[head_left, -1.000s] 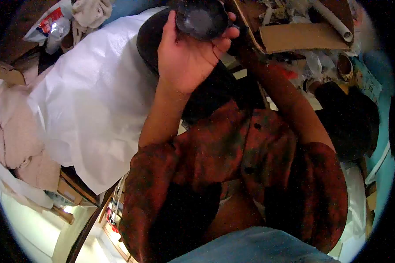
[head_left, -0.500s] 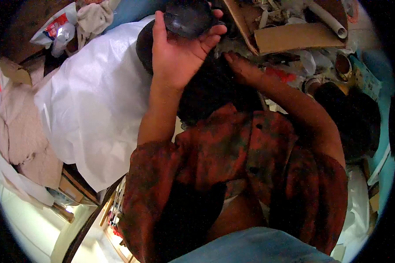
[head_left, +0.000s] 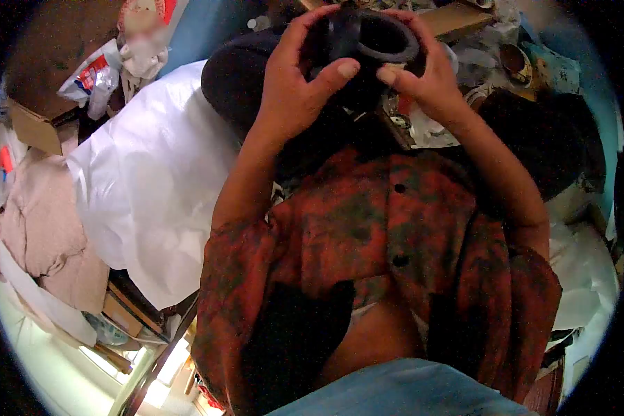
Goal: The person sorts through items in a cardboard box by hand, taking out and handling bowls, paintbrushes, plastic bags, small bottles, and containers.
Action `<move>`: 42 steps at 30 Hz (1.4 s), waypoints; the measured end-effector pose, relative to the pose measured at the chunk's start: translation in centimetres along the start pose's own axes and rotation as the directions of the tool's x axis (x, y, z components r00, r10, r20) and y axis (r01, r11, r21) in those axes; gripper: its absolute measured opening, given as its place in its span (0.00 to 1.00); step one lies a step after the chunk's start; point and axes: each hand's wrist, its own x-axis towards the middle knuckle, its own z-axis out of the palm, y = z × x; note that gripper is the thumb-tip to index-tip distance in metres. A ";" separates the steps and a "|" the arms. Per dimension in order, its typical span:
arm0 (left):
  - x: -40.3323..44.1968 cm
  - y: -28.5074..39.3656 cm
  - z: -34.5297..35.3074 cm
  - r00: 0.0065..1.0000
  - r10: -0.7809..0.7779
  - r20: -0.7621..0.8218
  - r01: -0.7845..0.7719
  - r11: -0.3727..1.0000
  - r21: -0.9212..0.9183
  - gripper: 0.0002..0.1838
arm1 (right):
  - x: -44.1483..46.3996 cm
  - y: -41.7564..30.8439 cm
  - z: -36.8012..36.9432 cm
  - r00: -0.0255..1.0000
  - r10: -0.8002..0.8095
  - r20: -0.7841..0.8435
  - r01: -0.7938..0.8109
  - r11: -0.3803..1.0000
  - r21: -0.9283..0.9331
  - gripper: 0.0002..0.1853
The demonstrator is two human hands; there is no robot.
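Both my hands grip a black rounded object [head_left: 345, 41] with a thick ring-shaped opening facing up toward me; its exact kind I cannot make out. My left hand [head_left: 301, 83] wraps round its left side, thumb along the near edge. On the opposite side my right hand [head_left: 426, 76] holds it by the ring, with the thumb pressed at the near rim. The far fingers are partly hidden behind the object. Below and to the left, a dark rounded shape [head_left: 229, 87] lies beside a white sheet [head_left: 159, 166].
Rumpled beige cloth [head_left: 52, 229] lies at the left, under a cardboard flap [head_left: 35, 128]. A red-and-white plastic bag [head_left: 93, 73] is at the upper left. Cardboard [head_left: 457, 19], an open round can [head_left: 514, 61] and clutter fill the upper right. Black cloth [head_left: 541, 139] lies beside my right arm.
My right hand has come up from lower down and now grips the black object with the left. The object has turned, so its ring opening shows. The view has shifted slightly.
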 end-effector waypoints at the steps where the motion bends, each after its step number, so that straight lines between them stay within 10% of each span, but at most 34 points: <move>1: 0.2 1.2 0.3 1.000 -0.021 -0.023 0.021 1.000 -0.009 0.32 | -0.3 -0.3 0.2 0.996 0.086 -0.019 -0.085 0.995 0.054 0.35; 6: 0.5 3.1 0.2 0.995 -0.015 0.102 0.007 0.997 0.075 0.32 | -1.5 0.7 1.4 0.991 0.128 -0.039 -0.114 0.959 0.258 0.39; 11: 1.8 3.1 -2.0 0.922 0.048 0.383 -0.165 0.946 0.279 0.33 | -1.1 0.4 -0.1 0.998 -0.017 0.059 0.026 0.987 -0.162 0.42; 33: 2.6 4.1 -0.1 0.916 0.045 0.399 -0.133 0.972 0.195 0.37 | -0.5 -2.2 -1.5 0.969 -0.235 0.073 0.239 0.833 -0.499 0.39; 38: 2.0 2.9 0.2 0.972 -0.137 0.190 0.126 0.990 0.069 0.32 | -0.6 -1.2 -1.7 1.000 -0.006 0.001 0.006 0.983 -0.185 0.39; 40: 2.6 1.3 -0.1 0.976 -0.208 0.071 0.220 0.924 -0.314 0.29 | -0.1 0.9 -1.6 0.982 0.100 -0.158 -0.118 0.987 -0.112 0.42; 42: 2.5 0.4 -0.7 0.974 -0.214 0.074 0.216 0.780 -0.587 0.27 | -0.3 -0.7 -2.5 0.944 0.330 -0.012 -0.293 0.854 0.431 0.27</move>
